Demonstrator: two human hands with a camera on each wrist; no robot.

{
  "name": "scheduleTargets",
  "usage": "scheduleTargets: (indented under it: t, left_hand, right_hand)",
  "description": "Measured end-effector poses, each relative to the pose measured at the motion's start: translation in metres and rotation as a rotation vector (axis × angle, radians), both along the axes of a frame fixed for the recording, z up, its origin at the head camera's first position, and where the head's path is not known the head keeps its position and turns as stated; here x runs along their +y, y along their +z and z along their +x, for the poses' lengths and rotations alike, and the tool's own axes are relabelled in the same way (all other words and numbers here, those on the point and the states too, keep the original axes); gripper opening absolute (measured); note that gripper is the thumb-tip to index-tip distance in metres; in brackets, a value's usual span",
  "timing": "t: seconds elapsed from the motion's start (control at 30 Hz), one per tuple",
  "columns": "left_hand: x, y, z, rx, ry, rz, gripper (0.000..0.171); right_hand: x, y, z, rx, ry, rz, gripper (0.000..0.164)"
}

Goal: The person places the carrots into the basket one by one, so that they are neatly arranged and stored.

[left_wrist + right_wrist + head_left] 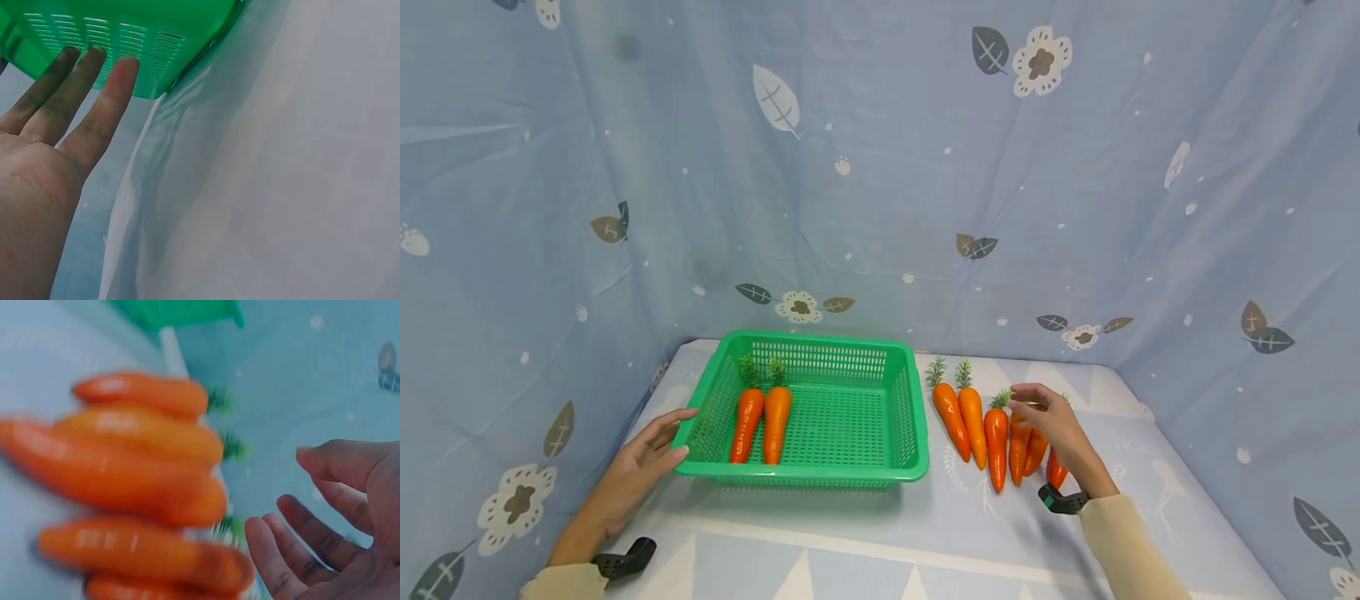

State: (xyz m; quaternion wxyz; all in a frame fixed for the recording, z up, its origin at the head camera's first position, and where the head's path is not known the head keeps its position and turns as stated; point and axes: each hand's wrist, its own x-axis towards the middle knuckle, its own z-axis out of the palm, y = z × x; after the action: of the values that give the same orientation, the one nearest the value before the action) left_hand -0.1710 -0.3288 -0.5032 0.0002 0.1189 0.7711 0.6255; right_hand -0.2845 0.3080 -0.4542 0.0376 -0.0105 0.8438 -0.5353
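Note:
A green plastic basket (832,473) holds two orange carrots with leafy green tops, a redder carrot (747,425) at the left and a lighter carrot (777,425) beside it. My left hand (643,462) is at the basket's left end, its straight fingers against the slotted wall in the left wrist view. Right of the basket, several carrots (996,446) lie in a row, tops toward the back. Over the right part of that row hovers my right hand (1051,423), hiding some of the carrots. Its fingers (319,534) are spread and hold nothing in the right wrist view.
The table (850,533) has a pale cloth with a triangle pattern. A blue curtain (880,208) printed with flowers and leaves hangs behind it and along both sides. A black band (625,560) is on the left wrist, another band (1062,500) on the right.

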Motion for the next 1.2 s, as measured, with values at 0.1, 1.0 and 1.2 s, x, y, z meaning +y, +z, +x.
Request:
scheduleTargets:
  t: [0.1,1.0,1.2]
  left_hand:
    - [-0.001,-0.002,0.000,-0.009,0.005,-0.006,0.057]
    - [0.005,0.001,0.002,0.010,0.030,0.003,0.055]
    - [0.005,0.002,0.003,0.006,0.028,0.008,0.055]
  right_hand:
    - [0.015,-0.011,0.003,0.006,-0.053,0.021,0.052]
    - [0.078,-0.033,0.014,-0.033,-0.361,0.248,0.058]
    - [0.087,-0.037,0.017,-0.120,-0.296,0.249,0.070]
